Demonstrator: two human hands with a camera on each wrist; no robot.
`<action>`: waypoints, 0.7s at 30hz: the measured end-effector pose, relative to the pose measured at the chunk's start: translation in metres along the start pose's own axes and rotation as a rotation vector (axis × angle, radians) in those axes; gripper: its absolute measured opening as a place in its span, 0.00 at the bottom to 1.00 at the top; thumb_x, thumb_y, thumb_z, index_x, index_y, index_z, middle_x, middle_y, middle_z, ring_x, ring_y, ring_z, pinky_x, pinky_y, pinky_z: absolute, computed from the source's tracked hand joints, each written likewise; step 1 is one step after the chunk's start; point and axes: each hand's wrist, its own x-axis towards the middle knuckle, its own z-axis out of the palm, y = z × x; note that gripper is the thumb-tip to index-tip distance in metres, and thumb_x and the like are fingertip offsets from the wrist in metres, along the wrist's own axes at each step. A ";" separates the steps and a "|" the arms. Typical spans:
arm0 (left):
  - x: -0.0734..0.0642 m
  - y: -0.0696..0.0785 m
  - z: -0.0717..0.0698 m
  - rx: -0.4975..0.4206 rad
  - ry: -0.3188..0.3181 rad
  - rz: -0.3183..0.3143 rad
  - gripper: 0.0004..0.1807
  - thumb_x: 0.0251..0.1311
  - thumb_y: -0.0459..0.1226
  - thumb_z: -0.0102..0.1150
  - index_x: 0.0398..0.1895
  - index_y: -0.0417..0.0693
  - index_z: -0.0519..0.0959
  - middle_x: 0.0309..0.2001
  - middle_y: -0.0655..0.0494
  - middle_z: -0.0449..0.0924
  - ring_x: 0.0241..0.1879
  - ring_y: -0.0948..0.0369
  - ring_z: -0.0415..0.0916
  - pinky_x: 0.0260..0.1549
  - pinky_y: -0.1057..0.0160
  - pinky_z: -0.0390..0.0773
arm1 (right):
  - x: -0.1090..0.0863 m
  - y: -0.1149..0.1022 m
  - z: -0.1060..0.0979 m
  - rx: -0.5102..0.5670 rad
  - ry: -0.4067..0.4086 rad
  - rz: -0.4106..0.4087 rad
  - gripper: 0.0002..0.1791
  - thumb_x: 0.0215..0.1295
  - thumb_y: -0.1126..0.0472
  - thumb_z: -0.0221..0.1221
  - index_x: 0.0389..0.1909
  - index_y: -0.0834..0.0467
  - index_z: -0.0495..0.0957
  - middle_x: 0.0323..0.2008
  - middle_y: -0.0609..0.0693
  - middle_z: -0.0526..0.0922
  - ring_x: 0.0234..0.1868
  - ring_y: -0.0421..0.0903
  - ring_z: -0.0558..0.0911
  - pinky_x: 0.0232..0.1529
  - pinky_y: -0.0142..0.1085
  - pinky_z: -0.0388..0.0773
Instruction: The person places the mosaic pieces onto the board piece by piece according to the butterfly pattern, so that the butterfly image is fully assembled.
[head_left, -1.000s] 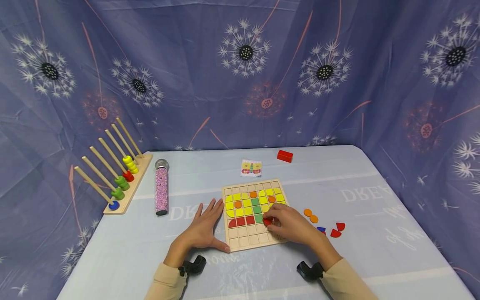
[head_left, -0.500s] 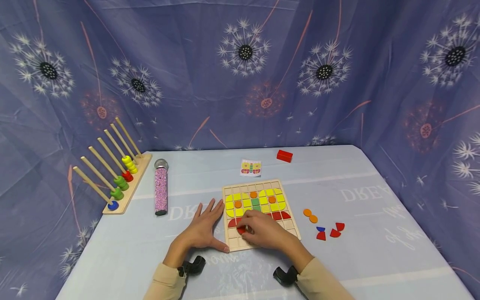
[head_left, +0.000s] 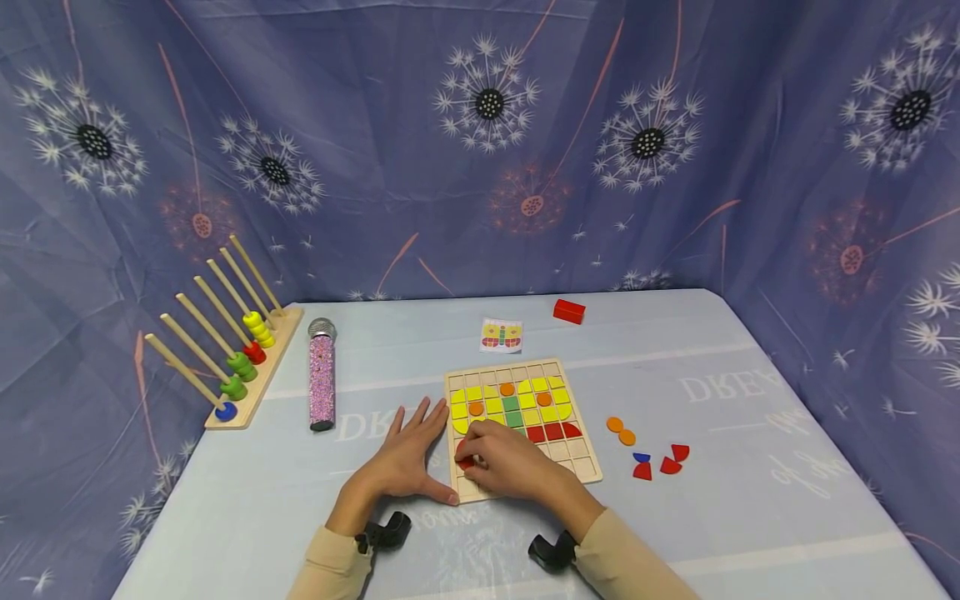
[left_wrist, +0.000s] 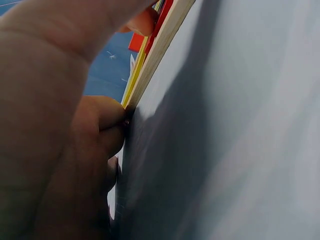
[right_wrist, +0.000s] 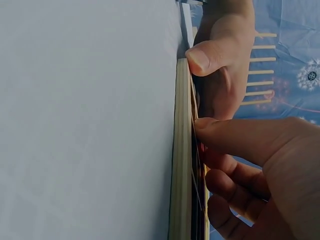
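Observation:
The wooden grid board [head_left: 579,448] lies on the table, partly filled with yellow, orange, green and red flat pieces. My left hand [head_left: 408,454] rests at its left edge, fingers spread, the thumb at the near left corner. Over the board's left columns my right hand [head_left: 510,458] pinches a red flat piece [head_left: 466,454] just below the left end of the red row. The hand hides the middle of that row. In the right wrist view, my right thumb [right_wrist: 225,132] and fingertips sit at the board's face.
To the right lie orange discs [head_left: 615,425], a blue half-round piece [head_left: 641,457] and red quarter-round pieces [head_left: 671,466]. A butterfly pattern card [head_left: 501,335] and red block [head_left: 569,312] are behind the board. A glittery microphone [head_left: 322,379] and a bead-and-peg stand [head_left: 281,350] are left.
My right hand has moved left across the board, from right of the green column to the left columns, uncovering the red pieces on the right. My left hand has stayed in place.

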 end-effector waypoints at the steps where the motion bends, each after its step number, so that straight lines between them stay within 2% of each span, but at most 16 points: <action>1: 0.000 0.000 0.000 0.001 -0.002 -0.002 0.76 0.23 0.76 0.66 0.76 0.45 0.48 0.76 0.57 0.41 0.74 0.52 0.33 0.68 0.42 0.31 | 0.000 0.000 0.000 -0.001 -0.001 0.005 0.09 0.60 0.54 0.66 0.41 0.47 0.85 0.37 0.37 0.75 0.37 0.33 0.72 0.41 0.28 0.74; 7: 0.001 0.000 0.001 0.010 -0.011 -0.012 0.77 0.22 0.77 0.64 0.76 0.47 0.47 0.76 0.59 0.40 0.74 0.54 0.32 0.68 0.44 0.29 | -0.002 0.003 0.000 -0.019 -0.002 0.029 0.10 0.59 0.53 0.66 0.41 0.46 0.85 0.35 0.36 0.74 0.35 0.33 0.71 0.39 0.28 0.74; 12: 0.001 -0.001 0.002 0.005 -0.005 -0.010 0.77 0.22 0.77 0.65 0.76 0.46 0.47 0.76 0.58 0.40 0.74 0.54 0.32 0.68 0.44 0.30 | -0.006 0.004 -0.003 -0.025 0.039 0.039 0.09 0.60 0.56 0.64 0.41 0.46 0.86 0.34 0.34 0.74 0.34 0.33 0.72 0.38 0.27 0.74; 17: 0.000 -0.001 0.002 -0.001 0.008 -0.008 0.78 0.21 0.77 0.65 0.76 0.46 0.48 0.76 0.56 0.42 0.74 0.53 0.33 0.68 0.44 0.30 | -0.017 0.009 -0.015 -0.024 0.096 0.097 0.07 0.62 0.56 0.62 0.38 0.46 0.86 0.32 0.34 0.73 0.34 0.34 0.72 0.38 0.29 0.75; 21: 0.000 -0.001 0.002 -0.012 0.013 -0.001 0.77 0.21 0.76 0.66 0.76 0.45 0.49 0.76 0.55 0.43 0.74 0.52 0.34 0.68 0.43 0.31 | -0.033 0.022 -0.027 -0.034 0.124 0.182 0.06 0.62 0.55 0.62 0.38 0.46 0.85 0.34 0.34 0.75 0.35 0.35 0.73 0.40 0.33 0.76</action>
